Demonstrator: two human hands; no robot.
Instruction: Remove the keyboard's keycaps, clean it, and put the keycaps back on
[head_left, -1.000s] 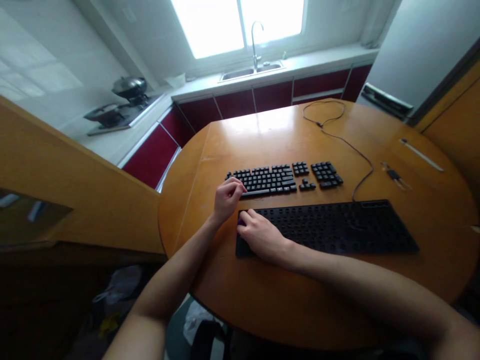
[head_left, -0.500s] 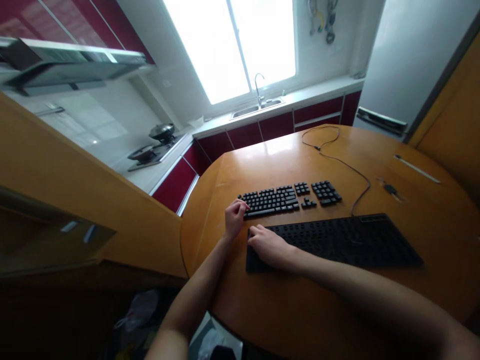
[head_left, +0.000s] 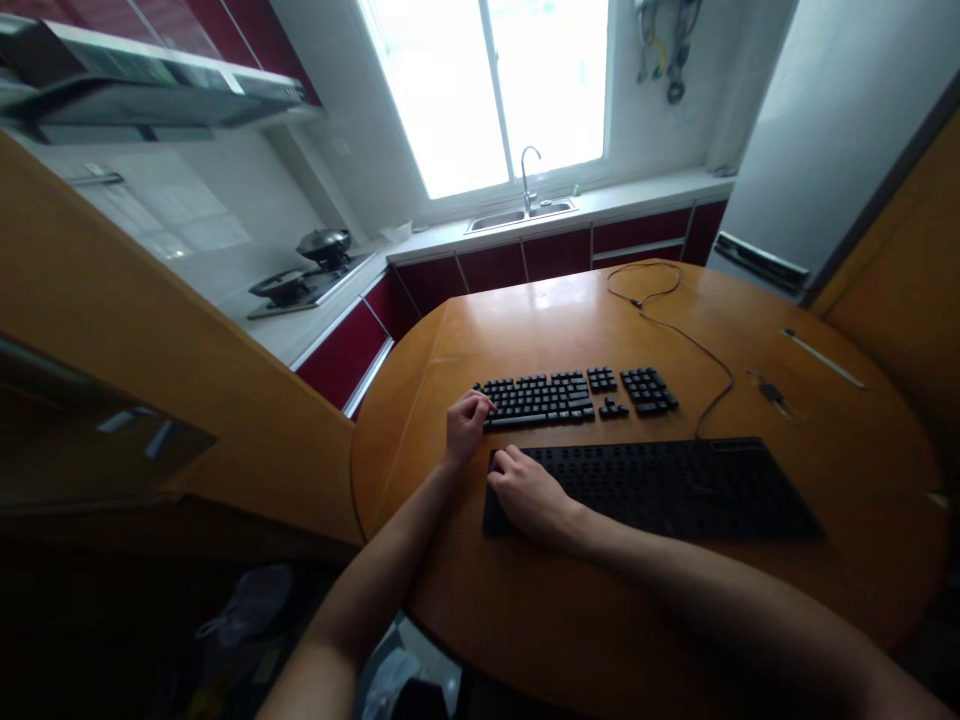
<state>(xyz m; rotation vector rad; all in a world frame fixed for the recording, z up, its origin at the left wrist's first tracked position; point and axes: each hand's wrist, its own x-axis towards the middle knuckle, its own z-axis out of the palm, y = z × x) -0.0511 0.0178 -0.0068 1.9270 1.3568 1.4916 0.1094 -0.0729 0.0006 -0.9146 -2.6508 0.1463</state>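
Black keycaps (head_left: 534,398) lie on the table, set out in keyboard order with separate blocks at the right. My left hand (head_left: 466,425) rests at their lower left corner, its fingers curled together; whatever they may pinch is hidden. Closer to me lies a black keyboard (head_left: 660,490) with its caps off, a cable leaving its back edge. Over the keyboard's upper left corner, my right hand (head_left: 529,495) has its fingers bent down and pressed together. Something small and purplish shows by those fingertips, too little to name.
The round wooden table (head_left: 510,340) carries the looped cable (head_left: 694,345), a small dark tool with wire ends (head_left: 772,393) and a thin pale stick (head_left: 825,358). Behind it stand a counter with a sink (head_left: 517,215) and a stove with pans (head_left: 322,247).
The view has tilted up, showing more of the window and range hood. Both hands stay at about the same places by the keycaps and keyboard, with little finger movement.
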